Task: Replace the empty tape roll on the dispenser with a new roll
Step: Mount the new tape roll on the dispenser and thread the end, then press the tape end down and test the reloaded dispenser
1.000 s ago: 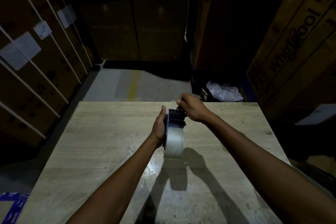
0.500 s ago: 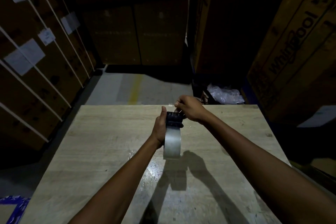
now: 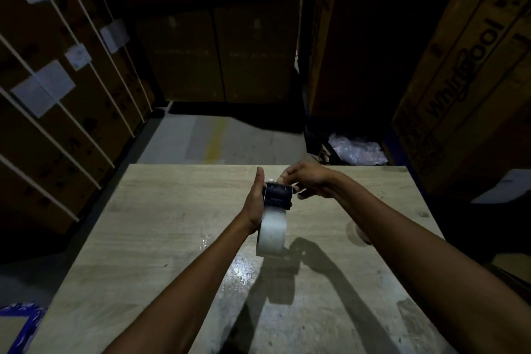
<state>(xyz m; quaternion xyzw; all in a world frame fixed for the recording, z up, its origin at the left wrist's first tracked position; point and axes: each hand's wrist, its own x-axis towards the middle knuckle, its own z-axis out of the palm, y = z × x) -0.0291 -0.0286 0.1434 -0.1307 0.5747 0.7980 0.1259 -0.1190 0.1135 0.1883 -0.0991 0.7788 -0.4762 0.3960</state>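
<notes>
While dim: both hands (image 3: 254,204) around dispenser (image 3: 278,194)

I see the dispenser (image 3: 278,195) above the table (image 3: 161,227), tape roll (image 3: 272,234) at its near end. Left hand (image 3: 254,204) against its left side, right hand (image 3: 309,179) at its far right. Cartons (image 3: 57,112) left, carton (image 3: 471,89) right, floor (image 3: 218,141) beyond.
</notes>
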